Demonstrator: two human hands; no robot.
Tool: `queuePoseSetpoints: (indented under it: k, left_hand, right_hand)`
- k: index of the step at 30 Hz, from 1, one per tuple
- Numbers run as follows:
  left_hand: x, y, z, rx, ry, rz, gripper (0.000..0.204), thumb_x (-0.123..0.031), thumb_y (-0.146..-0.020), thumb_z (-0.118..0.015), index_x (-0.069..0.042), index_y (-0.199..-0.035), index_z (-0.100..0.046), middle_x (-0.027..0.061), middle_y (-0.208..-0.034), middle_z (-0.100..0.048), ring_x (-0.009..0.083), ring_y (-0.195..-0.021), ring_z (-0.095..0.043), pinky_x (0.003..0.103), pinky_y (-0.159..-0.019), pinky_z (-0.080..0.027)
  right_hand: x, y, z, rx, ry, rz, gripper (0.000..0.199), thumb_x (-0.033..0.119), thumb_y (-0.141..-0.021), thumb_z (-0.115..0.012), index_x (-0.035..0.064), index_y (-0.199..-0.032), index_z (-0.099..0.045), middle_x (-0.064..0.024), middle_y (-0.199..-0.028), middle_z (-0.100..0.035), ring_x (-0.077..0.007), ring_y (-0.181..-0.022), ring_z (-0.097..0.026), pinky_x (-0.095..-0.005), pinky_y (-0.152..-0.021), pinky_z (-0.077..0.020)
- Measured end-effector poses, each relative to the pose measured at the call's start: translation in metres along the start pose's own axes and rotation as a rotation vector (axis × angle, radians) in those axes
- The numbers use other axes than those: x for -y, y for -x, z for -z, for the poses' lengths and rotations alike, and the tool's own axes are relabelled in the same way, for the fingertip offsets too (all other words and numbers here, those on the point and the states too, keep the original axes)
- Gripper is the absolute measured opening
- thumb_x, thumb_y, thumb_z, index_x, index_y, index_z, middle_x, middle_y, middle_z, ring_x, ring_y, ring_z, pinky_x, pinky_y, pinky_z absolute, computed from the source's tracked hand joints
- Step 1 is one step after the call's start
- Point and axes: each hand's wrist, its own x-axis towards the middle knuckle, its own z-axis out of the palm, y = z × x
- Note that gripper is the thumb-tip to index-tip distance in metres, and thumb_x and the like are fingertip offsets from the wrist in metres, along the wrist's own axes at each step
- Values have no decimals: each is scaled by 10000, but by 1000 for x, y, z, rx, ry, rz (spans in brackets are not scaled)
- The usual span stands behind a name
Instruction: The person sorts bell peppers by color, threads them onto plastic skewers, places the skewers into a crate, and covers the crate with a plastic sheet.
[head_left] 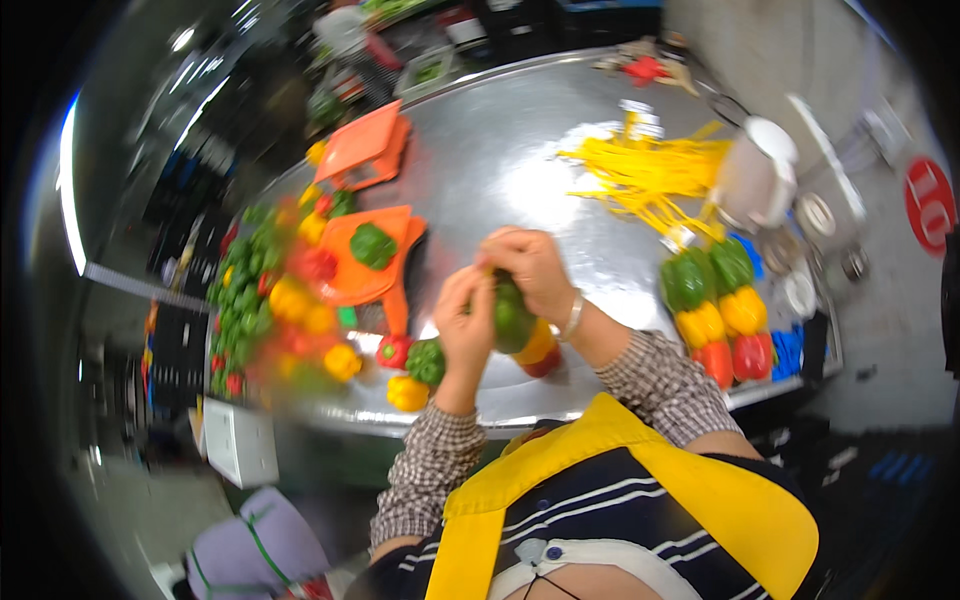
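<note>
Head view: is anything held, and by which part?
The pepper bundle, at its green end, by left hand and right hand; the exact grip is unclear.

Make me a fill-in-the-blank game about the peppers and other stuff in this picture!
1. The left hand and right hand are at the ____ end of the pepper bundle.
2. The long thin strips on the table are coloured ____.
3. Two more bundles lie side by side on the person's ____.
4. The scale under a green pepper is coloured ____.

Missing words: green; yellow; right; orange.
</note>
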Motion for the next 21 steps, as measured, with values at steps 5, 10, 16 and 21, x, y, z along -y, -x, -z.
queuePoseSetpoints:
  k: [5, 10, 16, 21]
  left_hand:
    - [52, 35, 0, 137, 469, 275, 772, -219, -854, -661, -52, -1436, -182, 120, -1378, -376, 236, -1262, -426, 353, -1018, -389]
    - [95, 67, -30, 330, 368, 436, 869, -68, -619, -767, -40, -1356, -307, 102, -1243, -490, 245, -1133, -513, 378, -978, -420]
    - [81, 67, -47, 461, 844, 844, 585, -210, -766, -646, -30, -1277, -424, 131, -1155, -563, 282, -1081, -570, 411, -924, -491]
    - [101, 109, -90, 556, 1432, 1206, 831, -619, -755, -641, -66, -1338, -429, 216, -1319, -478, 385, -1157, -508, 523, -997, -415]
  right_hand:
    - [2, -8, 12, 0, -63, -98, 200, 177, -882, -648, 12, -769, -664, -26, -701, -621, -75, -666, -572, -217, -613, -455]
    - [12, -8, 42, -13, -41, -135, 168, 176, -913, -608, 19, -912, -668, -9, -817, -634, -52, -736, -559, -208, -669, -461]
    - [88, 41, 160, -366, 667, 134, 226, 190, -897, -626, 10, -1031, -656, -37, -957, -657, -100, -866, -592, -254, -784, -479]
    - [145, 115, 282, -521, 1148, -47, 231, 208, -862, -647, -19, -904, -666, -48, -781, -670, -110, -729, -613, -255, -675, -486]
